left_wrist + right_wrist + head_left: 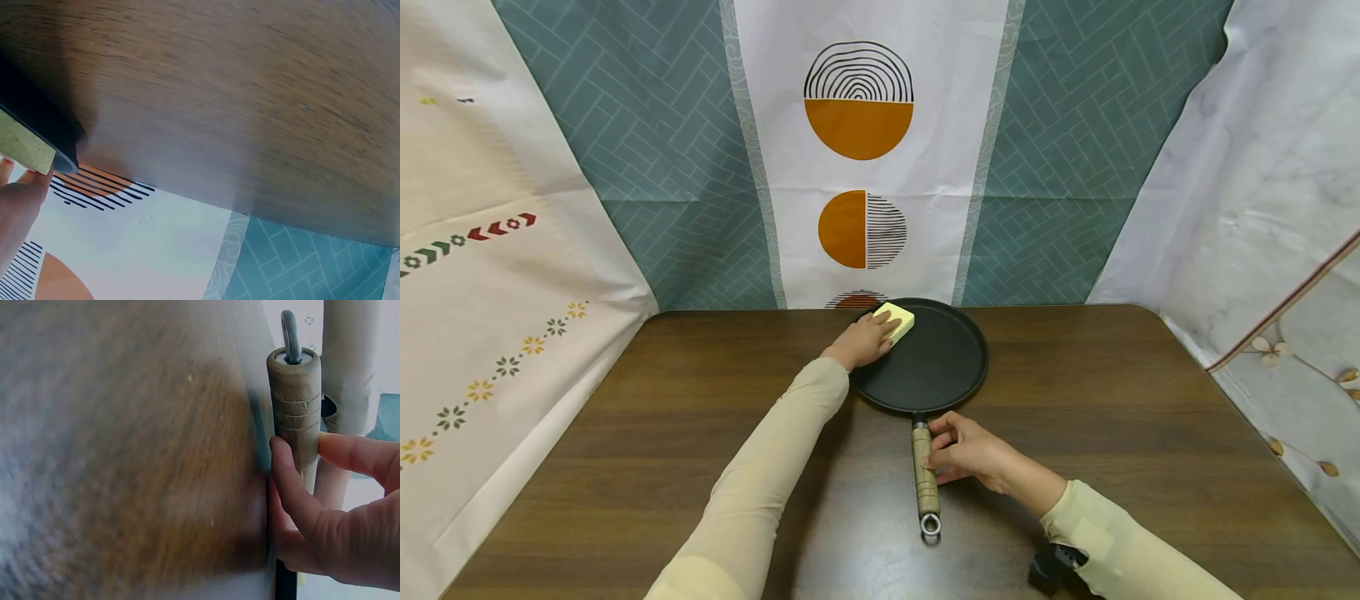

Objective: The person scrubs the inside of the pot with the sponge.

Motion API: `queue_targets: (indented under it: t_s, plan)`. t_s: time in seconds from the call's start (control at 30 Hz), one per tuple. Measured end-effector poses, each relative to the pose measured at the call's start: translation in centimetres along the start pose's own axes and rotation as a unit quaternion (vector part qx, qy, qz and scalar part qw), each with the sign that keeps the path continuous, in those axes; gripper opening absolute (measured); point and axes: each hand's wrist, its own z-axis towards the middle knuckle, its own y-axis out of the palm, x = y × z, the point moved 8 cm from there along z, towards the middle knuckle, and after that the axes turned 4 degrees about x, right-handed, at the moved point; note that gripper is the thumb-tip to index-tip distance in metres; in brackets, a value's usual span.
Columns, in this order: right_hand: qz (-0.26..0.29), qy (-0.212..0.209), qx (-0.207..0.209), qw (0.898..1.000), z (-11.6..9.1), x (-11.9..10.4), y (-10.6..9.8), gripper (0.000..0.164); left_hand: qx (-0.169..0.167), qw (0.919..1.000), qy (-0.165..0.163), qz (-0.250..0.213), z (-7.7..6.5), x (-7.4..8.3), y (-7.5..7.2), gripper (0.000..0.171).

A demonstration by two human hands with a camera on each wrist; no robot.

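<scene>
A flat black pan lies on the table with its wooden handle pointing toward me. My left hand holds a pale yellow sponge against the pan's upper left part, near the far rim. In the left wrist view the sponge sits inside the pan's raised rim, with fingertips along its edge. My right hand grips the handle from the right. The right wrist view shows thumb and fingers on either side of the wooden handle, below its metal ring.
The brown wooden table extends on both sides of the pan. Behind it hangs a green and white patterned cloth. Light cloths drape at left and right. A small black device is by the right wrist.
</scene>
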Motion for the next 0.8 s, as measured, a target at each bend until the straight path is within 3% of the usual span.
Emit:
queue_targets:
  t_s: [0.8]
  plan:
    - [0.001,0.001,0.007,1.0,0.0,-0.2,0.1,0.052,-0.002,0.9988,0.031,-0.037,-1.9,0.1,0.1,0.052]
